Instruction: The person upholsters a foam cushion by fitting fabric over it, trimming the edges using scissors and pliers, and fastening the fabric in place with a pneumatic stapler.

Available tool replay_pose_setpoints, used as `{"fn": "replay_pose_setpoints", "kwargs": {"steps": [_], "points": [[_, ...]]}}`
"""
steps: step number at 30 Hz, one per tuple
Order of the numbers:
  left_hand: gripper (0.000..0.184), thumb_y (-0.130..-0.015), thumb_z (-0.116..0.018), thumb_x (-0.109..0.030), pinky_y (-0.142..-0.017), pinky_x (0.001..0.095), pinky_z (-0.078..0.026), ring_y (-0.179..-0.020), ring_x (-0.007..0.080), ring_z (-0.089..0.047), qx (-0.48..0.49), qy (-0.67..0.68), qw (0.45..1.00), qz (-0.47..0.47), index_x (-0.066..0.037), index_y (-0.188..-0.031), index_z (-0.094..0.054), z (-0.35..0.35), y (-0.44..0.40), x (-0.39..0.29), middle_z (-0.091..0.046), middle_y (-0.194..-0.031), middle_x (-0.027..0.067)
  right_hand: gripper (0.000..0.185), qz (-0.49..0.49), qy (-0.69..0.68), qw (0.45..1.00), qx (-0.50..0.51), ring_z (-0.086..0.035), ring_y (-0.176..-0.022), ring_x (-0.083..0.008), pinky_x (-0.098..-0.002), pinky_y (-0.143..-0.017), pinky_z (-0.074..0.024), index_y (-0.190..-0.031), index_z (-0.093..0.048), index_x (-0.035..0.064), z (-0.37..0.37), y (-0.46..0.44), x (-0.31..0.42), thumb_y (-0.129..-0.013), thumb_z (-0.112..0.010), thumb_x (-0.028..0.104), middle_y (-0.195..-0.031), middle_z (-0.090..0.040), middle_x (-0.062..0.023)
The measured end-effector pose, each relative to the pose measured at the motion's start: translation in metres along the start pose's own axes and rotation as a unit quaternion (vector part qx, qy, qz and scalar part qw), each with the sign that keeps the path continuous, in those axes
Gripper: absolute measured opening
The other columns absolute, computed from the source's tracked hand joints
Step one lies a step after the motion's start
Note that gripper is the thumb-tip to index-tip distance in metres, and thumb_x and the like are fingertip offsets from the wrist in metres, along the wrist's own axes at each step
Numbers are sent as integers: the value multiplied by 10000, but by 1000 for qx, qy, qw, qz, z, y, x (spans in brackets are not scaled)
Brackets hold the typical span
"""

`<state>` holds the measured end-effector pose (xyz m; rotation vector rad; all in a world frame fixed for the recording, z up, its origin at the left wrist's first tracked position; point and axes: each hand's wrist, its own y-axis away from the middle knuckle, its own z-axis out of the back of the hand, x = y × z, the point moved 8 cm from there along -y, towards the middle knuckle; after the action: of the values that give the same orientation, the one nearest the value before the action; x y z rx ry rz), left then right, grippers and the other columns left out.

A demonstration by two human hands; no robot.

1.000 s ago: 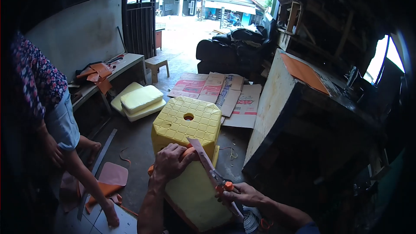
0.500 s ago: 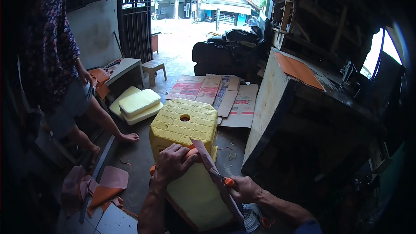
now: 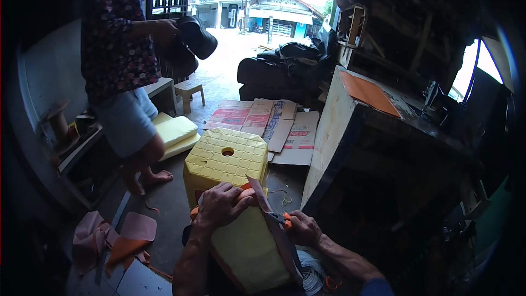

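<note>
A pale yellow foam pad (image 3: 249,249) lies tilted in front of me, partly wrapped in an orange cover (image 3: 246,192). My left hand (image 3: 219,205) is closed over its far end, thumb and fingers gripping the cover against the foam. Along the right side stands a loose brownish flap (image 3: 262,197), the cover's underside. My right hand (image 3: 306,230) is closed around orange-handled scissors (image 3: 287,220), whose dark blades are at the flap's edge. Whether the blades are parted is hard to make out.
A yellow plastic stool (image 3: 227,159) stands just beyond the pad. Cover scraps (image 3: 131,238) lie at left; a coil of white cord (image 3: 311,271) sits at lower right. Another person (image 3: 123,66) walks on the left carrying a dark padded object (image 3: 196,37). Flattened cardboard (image 3: 263,120) covers floor ahead.
The scissors have shifted slightly along the flap, which now stands lower. My left hand keeps its grip. The other person has stepped rightward and now carries a dark padded object.
</note>
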<state>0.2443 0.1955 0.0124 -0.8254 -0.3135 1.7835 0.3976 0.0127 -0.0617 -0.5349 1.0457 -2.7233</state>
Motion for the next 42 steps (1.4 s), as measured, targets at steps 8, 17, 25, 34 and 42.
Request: {"fn": "replay_pose_setpoints", "kwargs": {"steps": [8,17,25,34,42], "points": [[362,-883,-730,-410,-762,441,-561,-820,305,-695,-10,-21,1000,0,-52,-941,-735,1,-2,-5,-696,-849,126,348,-188,-129,941,250,-715,-795,-296,-405,-739,-569,-1124,-675,11,21,-16,14,-966,-673,321,-873,-685,-153],[368,-881,-733,-409,-756,443,-559,-830,318,-696,-11,-22,1000,-17,-49,-956,-740,1,-4,-12,-699,-853,132,417,-438,-467,697,322,-522,-619,-61,-258,-557,-442,-1208,-700,84,-1,20,-5,-1007,-642,445,-819,-653,-4],[371,-892,-734,-401,-746,445,-556,-821,329,-693,1,10,1000,7,-48,-1005,-748,1,4,-5,-695,-851,136,230,-65,-38,989,127,-634,-703,-367,-432,-622,-535,-963,-614,7,14,4,12,-859,-738,170,-848,-598,-151],[360,-883,-745,-395,-714,437,-559,-781,318,-680,-15,19,1000,-3,-61,-1017,-754,10,0,-7,-676,-837,129,541,-391,-430,737,345,-624,-761,-89,-274,-696,-504,-1152,-719,55,-9,38,7,-973,-639,559,-827,-671,-20],[344,-873,-755,-383,-702,408,-549,-758,293,-664,-24,18,999,-25,-65,-1003,-754,12,1,-12,-669,-810,114,547,-408,-486,658,404,-606,-645,-107,-293,-628,-482,-1218,-683,19,-6,18,-4,-990,-636,514,-784,-683,-85]]}}
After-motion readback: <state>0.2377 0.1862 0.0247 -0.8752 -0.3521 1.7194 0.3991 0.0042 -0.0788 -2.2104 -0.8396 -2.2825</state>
